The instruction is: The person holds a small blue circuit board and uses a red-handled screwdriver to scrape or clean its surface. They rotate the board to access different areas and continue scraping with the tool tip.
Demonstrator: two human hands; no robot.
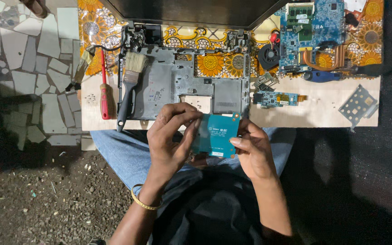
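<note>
**Teal board held in both hands**

The board (216,135) is a small, flat teal circuit card, roughly rectangular, with pale print on its face and gold spots at its corners. The left hand (171,136) curls over its left edge, fingers bent and pinching it. The right hand (252,152) grips the right edge, thumb on the face. The board sits above the lap, just before the desk (318,109), near the grey chassis (182,84) and brush (130,86).

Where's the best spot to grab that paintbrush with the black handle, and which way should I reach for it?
Probably by its black handle's middle, reaching from above on the side nearest the person. The flat paintbrush with pale bristles lies on the grey laptop base, handle pointing toward the lap, past the base's edge, with the red-handled screwdriver lying beside it.
</note>
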